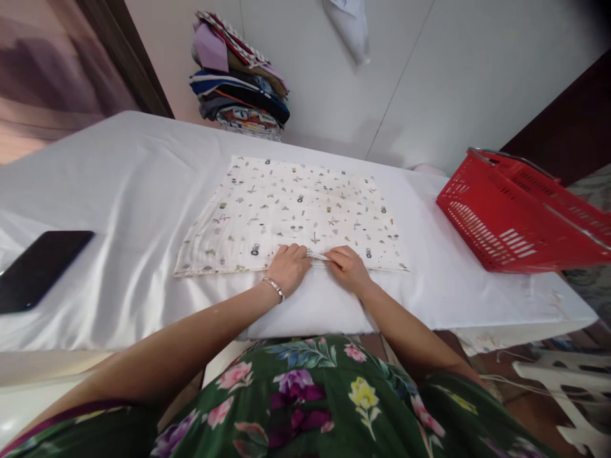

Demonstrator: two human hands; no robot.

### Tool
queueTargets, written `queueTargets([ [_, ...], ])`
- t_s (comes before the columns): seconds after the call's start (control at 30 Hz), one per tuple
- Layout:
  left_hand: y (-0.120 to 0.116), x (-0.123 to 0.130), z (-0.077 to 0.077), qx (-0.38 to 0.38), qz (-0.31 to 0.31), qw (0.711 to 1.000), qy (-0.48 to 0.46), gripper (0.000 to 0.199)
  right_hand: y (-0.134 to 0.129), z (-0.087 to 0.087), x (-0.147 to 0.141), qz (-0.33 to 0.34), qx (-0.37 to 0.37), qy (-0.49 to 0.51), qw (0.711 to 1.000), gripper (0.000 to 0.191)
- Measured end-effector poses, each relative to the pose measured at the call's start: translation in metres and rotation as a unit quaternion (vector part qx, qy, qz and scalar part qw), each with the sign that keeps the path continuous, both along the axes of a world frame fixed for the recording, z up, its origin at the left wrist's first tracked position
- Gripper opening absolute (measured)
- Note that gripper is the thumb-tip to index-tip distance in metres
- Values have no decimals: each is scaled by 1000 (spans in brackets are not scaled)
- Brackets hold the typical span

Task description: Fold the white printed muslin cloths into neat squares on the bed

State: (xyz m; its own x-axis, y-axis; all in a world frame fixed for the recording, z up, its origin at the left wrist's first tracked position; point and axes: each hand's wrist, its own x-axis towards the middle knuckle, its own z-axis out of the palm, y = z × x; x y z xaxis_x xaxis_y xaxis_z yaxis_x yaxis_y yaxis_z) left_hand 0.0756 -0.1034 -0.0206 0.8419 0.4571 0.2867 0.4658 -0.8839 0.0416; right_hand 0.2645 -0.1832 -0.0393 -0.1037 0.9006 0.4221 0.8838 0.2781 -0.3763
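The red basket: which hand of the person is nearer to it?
Right. The right hand pinches the near edge of the patterned cloth, left of the red basket and apart from it; the left hand is at the same edge, farther left.

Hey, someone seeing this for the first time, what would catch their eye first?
Probably the bright red basket on the right end of the white-covered table. Next, the pale printed cloth spread at the middle, with the left hand and right hand at its near edge. Then the black phone at far left, dark against the white.
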Motion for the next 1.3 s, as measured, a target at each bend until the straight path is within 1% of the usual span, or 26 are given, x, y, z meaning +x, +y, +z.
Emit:
queueTargets([
  [0.2,3,3,0,-7,-8,1000,-9,26,0,0,0,-1,1,0,1000,28],
  [0.27,0,-2,0,12,-34,999,-17,25,-1,0,0,-4,9,6,1000,27],
  [0.37,-6,-11,0,41,-90,995,-20,26,-1,0,1,4,17,6,1000,26],
  [0.43,-9,-17,1,42,-101,994,-21,26,-2,0,1,18,14,0,1000,25],
  [0.6,-7,-17,3,14,-63,997,-42,22,-6,6,0,45,-7,-20,999,28],
  [0.73,-5,-14,2,-21,-32,996,-82,23,-9,10,-2,68,-17,-39,997,35],
  [0.93,-3,-13,-5,-45,-50,990,-120,24,-7,6,-2,46,-5,-87,995,31],
  [1.1,3,-13,-10,-64,-65,990,-111,27,-9,5,0,-10,12,-120,993,33],
  [1.2,8,-12,-14,-74,-73,989,-104,27,-11,5,5,-26,7,-124,992,29],
  [1.3,12,-10,-16,-91,-62,987,-114,27,-18,5,13,-36,29,-124,991,23],
])
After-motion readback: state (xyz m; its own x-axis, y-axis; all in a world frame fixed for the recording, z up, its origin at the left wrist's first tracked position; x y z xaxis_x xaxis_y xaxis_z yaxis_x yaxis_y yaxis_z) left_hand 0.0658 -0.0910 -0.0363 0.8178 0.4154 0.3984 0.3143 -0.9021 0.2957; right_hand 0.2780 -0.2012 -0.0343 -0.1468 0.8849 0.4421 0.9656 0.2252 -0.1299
